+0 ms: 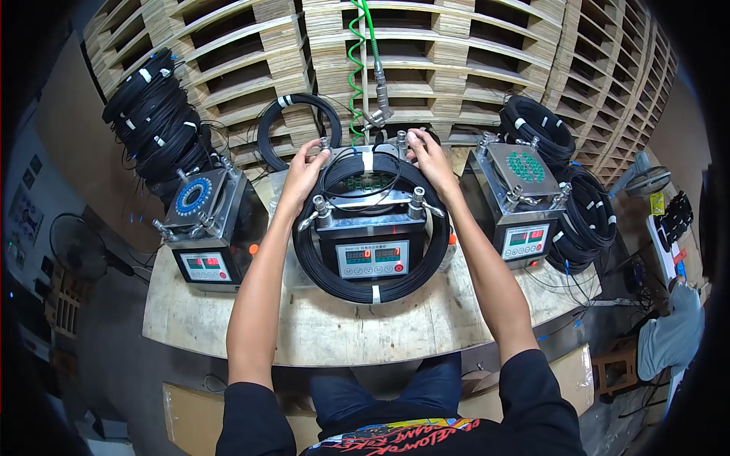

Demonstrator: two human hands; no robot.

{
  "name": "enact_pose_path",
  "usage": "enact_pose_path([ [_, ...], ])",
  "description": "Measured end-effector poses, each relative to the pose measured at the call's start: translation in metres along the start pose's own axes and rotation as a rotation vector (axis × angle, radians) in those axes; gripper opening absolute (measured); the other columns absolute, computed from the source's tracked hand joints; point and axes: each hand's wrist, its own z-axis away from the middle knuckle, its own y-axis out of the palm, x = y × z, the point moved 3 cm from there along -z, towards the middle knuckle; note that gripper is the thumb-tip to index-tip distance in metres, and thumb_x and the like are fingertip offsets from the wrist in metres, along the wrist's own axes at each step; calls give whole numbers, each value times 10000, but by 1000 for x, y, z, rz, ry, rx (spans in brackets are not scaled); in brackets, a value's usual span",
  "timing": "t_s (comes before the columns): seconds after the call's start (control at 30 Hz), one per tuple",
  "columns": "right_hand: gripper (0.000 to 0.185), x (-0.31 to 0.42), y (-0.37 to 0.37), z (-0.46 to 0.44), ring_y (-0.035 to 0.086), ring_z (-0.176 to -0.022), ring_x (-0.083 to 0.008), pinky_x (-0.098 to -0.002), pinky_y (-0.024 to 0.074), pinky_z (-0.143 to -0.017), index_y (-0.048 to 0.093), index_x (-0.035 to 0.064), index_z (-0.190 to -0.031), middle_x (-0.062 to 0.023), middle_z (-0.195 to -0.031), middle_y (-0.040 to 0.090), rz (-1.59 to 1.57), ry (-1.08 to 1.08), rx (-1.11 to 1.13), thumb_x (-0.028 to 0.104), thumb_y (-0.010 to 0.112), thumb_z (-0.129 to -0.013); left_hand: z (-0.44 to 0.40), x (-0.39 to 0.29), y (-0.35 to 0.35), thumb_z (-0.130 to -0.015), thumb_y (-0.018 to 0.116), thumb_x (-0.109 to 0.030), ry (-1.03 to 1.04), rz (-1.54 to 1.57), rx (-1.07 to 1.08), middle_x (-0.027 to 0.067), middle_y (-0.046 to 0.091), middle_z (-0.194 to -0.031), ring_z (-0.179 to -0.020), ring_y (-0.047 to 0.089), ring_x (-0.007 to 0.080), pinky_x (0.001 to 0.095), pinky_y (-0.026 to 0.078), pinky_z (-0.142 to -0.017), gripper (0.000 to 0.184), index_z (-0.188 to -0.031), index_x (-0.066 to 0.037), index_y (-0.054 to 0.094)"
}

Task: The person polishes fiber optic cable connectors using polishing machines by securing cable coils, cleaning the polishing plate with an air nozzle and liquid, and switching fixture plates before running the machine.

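A bench machine (372, 228) with a red digital display stands in front of me. A black cable coil (374, 293), bound with white ties, hangs around its front, and its upper part lies over the top plate. My left hand (303, 178) has its fingers closed around the rear left metal knob (325, 143) of the machine. At the rear right knob (401, 139), my right hand (432, 166) is closed in the same way, its fingertips partly hidden. Two front knobs with hooked levers, left (320, 207) and right (417, 199), stand untouched.
Similar machines flank mine, left (205, 228) and right (518, 201), on the wooden table (365, 334). Cable coils are stacked at far left (156, 121) and right (582, 220). A green air hose (368, 30) hangs before pallets (449, 45). A person (671, 334) sits at right.
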Motion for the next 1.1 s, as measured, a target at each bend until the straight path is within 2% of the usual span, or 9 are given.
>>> enact_pose_path([
  [0.17,534,1,-1,1,640,-905,-157,-305,519,-760,555,70,-1388,-99,-1096,675,-7,-37,29,457,566,-1021,2,-3,0,-966,687,-286,-29,-23,-4,79,653,-986,-955,619,146,265,476,-867,513,-1401,-52,552],
  [0.23,512,4,-1,3,612,-923,-131,-290,508,-797,544,88,-1399,-81,-1047,635,-24,-34,38,450,541,-1038,2,-4,0,-960,694,-267,-15,-87,-8,67,659,-988,-951,621,143,268,478,-868,512,-1402,-49,554],
  [0.37,510,7,-2,5,618,-901,-139,-285,510,-791,541,89,-1403,-96,-1041,636,-90,10,43,445,545,-1038,1,-2,0,-950,704,-244,7,-50,-1,51,658,-998,-961,621,138,270,478,-878,538,-1425,-52,537],
  [0.43,517,10,-2,8,617,-879,-141,-279,511,-781,541,87,-1404,-101,-1030,634,-109,54,21,448,551,-1035,2,-2,0,-952,705,-202,17,30,2,28,641,-1018,-947,597,102,246,465,-881,556,-1455,-54,521],
  [0.67,513,0,-2,1,607,-879,-131,-267,503,-761,554,87,-1392,-92,-1032,638,15,5,-18,447,568,-1026,0,-1,1,-939,709,-261,46,-28,11,50,646,-992,-942,611,136,271,476,-873,560,-1428,-53,535],
  [0.73,542,0,-2,1,632,-888,-165,-310,526,-752,566,68,-1369,-109,-1009,674,39,8,-5,467,587,-1003,0,1,0,-938,704,-268,9,-54,-30,48,637,-954,-888,595,134,273,477,-836,523,-1390,-46,565],
  [0.87,518,-1,-2,0,631,-899,-161,-304,522,-761,563,70,-1372,-105,-1024,673,29,-41,30,438,591,-1008,-1,2,0,-935,705,-267,-16,-64,-55,41,630,-923,-849,577,131,275,476,-804,494,-1355,-36,587],
  [0.93,502,0,-2,1,618,-947,-136,-287,505,-813,534,86,-1404,-89,-1061,640,7,-41,59,424,560,-1034,-1,2,-1,-930,709,-249,-36,-99,-60,40,627,-909,-865,590,128,274,481,-804,523,-1387,-38,569],
  [1.1,514,4,-2,4,617,-971,-141,-294,508,-816,523,85,-1412,-93,-1077,637,-81,4,38,438,544,-1040,3,-3,0,-923,724,-232,-1,-42,-43,48,641,-942,-907,612,133,271,483,-830,646,-1488,-57,465],
])
